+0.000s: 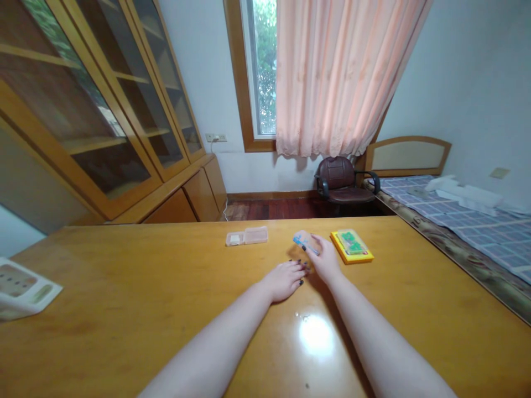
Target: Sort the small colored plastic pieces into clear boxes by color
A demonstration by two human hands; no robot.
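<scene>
Forearms [219, 331]: nearest the camera, both are stretched over the counter from its near side.
Counter [124, 282]: a wooden top by which all the small things are carried; its far and right edges are seen.
White object [27, 290]: placed at the counter's left side and cut off by the view; what it is cannot be told.
Left hand [284, 281]: laid palm down on the counter, fingers stretched and slightly spread; nothing is seen to be gripped, though the fingertips are blurred.
Right hand [326, 260]: closed in a pinch, thumb and fingers set about the clear-and-blue piece.
Yellow box [352, 249]: laid flat near the counter's far right corner, just beside the right hand, green shown on its top.
Clear case [249, 236]: spread open near the far edge, touched by neither hand; by judgement, opening is done and closing is left.
Clear-and-blue piece [305, 241]: held tilted toward the far edge, between clear case and yellow box; picking up seems done, release not yet.
White insert [235, 239]: rested in the clear case's left half.
</scene>
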